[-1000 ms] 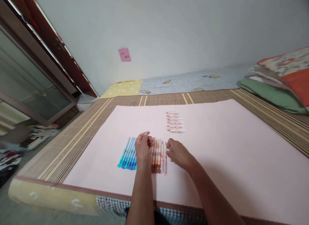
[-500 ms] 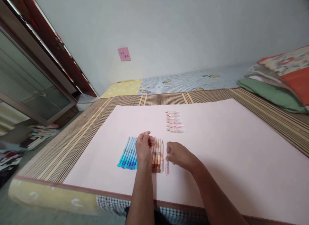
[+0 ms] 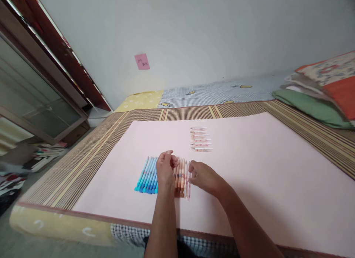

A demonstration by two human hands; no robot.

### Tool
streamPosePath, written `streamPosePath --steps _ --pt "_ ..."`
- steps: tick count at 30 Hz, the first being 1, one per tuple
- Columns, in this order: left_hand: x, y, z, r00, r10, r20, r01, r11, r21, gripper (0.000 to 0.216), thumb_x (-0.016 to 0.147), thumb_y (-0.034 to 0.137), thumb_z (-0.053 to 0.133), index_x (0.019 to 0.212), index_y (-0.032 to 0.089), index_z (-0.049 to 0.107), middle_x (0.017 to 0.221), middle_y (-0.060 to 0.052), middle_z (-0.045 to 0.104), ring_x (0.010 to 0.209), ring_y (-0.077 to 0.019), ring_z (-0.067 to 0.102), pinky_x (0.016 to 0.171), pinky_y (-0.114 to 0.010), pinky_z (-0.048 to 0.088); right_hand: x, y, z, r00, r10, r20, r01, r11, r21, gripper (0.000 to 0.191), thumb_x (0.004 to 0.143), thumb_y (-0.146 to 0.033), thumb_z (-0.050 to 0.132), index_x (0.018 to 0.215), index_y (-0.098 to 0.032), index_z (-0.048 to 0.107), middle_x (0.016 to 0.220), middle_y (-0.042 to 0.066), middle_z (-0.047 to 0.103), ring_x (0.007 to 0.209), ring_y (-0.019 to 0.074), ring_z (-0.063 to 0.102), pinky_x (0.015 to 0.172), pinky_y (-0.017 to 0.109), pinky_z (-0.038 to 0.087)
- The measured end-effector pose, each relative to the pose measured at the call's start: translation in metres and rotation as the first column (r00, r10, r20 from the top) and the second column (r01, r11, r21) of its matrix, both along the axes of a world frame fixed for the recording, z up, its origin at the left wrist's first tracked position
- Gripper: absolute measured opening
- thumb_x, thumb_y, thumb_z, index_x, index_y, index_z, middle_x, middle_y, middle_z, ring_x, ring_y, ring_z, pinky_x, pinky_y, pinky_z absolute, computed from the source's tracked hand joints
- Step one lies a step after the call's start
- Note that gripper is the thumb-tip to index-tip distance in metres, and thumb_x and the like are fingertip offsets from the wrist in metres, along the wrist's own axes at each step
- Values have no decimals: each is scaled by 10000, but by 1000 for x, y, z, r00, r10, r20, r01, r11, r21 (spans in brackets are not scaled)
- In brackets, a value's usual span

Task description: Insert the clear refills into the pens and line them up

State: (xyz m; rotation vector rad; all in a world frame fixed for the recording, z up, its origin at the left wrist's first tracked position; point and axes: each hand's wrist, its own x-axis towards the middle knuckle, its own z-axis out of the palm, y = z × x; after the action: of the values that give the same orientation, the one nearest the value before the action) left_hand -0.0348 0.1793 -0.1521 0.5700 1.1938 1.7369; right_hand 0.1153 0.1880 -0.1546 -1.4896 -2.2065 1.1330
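Observation:
A row of blue pens (image 3: 146, 175) lies side by side on a pale pink sheet (image 3: 249, 169), with a row of orange and pink pens (image 3: 182, 178) right beside them. My left hand (image 3: 165, 170) rests curled over the middle of the rows, fingers closed together above the pens; what it holds I cannot make out. My right hand (image 3: 203, 176) pinches the rightmost clear pink pen (image 3: 189, 187) against the row's right edge. A second small group of pink pens (image 3: 200, 139) lies crosswise farther back.
The pink sheet covers a striped woven mat (image 3: 83, 158) on a bed. Folded bedding and pillows (image 3: 321, 91) are stacked at the right. A glass-door cabinet (image 3: 33, 88) and stacked books (image 3: 44, 154) stand at the left. A pink note (image 3: 142, 61) sticks on the wall.
My right hand has slid the rightmost pink pen leftward, closing the gap so it sits against the row. The left hand has hardly moved.

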Motion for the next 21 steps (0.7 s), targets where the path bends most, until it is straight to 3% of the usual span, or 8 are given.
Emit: streamPosePath --steps 4,11,17,21 --pt "0 1 -1 1000 8 6 -8 1000 6 374 667 415 773 869 154 596 561 43 590 479 -82 503 514 -213 362 -3 -6 5 995 87 38 -87 996 -3 243 656 -143 670 837 -206 521 811 1 612 705 149 525 576 254 290" --pt "0 0 -1 1000 2 11 -2 1000 8 369 680 410 772 879 153 595 567 44 586 495 -82 505 520 -212 363 -1 -5 2 989 105 101 -101 994 -36 246 618 -118 690 750 -204 501 780 -9 573 682 137 484 567 258 268" --pt "1 0 -1 1000 -2 0 2 1000 -6 376 676 419 768 879 152 599 572 40 590 489 -84 502 515 -217 362 0 -4 3 992 124 36 -119 987 -105 200 634 -46 630 730 -192 532 745 -11 595 665 128 516 568 245 291" --pt "1 0 -1 1000 4 -2 -4 1000 0 366 680 412 766 877 154 599 570 42 588 493 -84 501 518 -218 364 0 -4 0 995 97 6 -96 992 -80 206 657 -29 604 772 -188 539 749 -6 615 674 130 539 589 238 302"
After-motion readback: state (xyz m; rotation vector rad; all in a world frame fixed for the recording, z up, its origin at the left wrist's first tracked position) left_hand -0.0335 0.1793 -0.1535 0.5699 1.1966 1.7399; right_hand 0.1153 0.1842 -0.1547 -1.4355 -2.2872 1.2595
